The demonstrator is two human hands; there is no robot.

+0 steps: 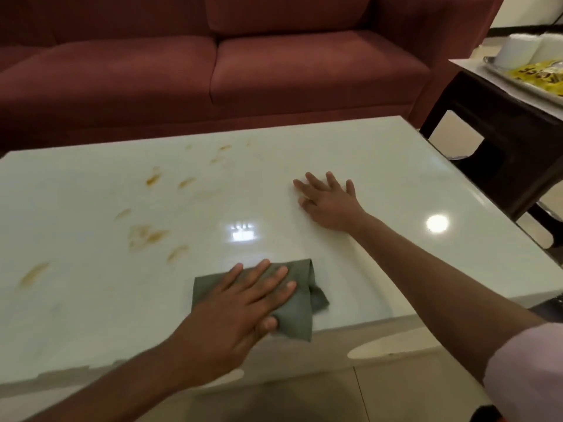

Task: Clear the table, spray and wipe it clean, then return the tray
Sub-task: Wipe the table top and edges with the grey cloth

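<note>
Left hand [243, 303] pressed flat, fingers straight, on a folded grey-green cloth [297, 312] near the front edge of the white table [396, 166]. Right hand [327, 202] spread flat on the bare top further back, holding nothing, well apart from the left. Orange-brown smears [149, 234] across the table's left half. Tray [515, 79] with 2 white cups [518, 51] on a dark side table [475, 95], far right.
</note>
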